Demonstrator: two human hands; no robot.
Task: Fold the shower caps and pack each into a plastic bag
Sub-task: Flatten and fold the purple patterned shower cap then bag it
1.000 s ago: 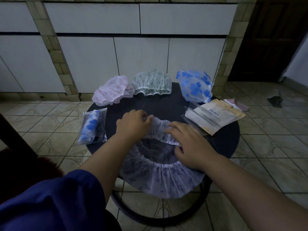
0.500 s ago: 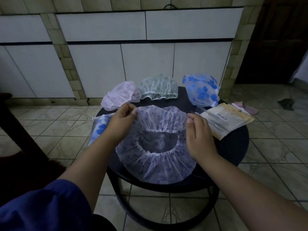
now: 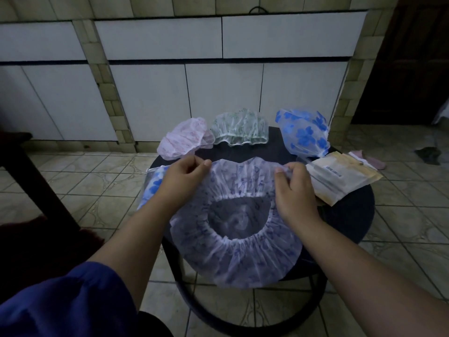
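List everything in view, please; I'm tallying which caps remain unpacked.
purple shower cap: 1, lilac print, held over the table's near side
pink cap: 1, far left
green cap: 1, far middle
blue-flowered cap: 1, far right
packed bag: 1, clear, blue cap inside, left edge
plastic bags: stack, clear and yellowish, right
table: 1, round, dark
left hand: pinches purple cap's edge
right hand: fingers pinch same edge

Dim, bluish light with deep shadow at the left and lower edges; sharp centre, wide-angle bending at borders.
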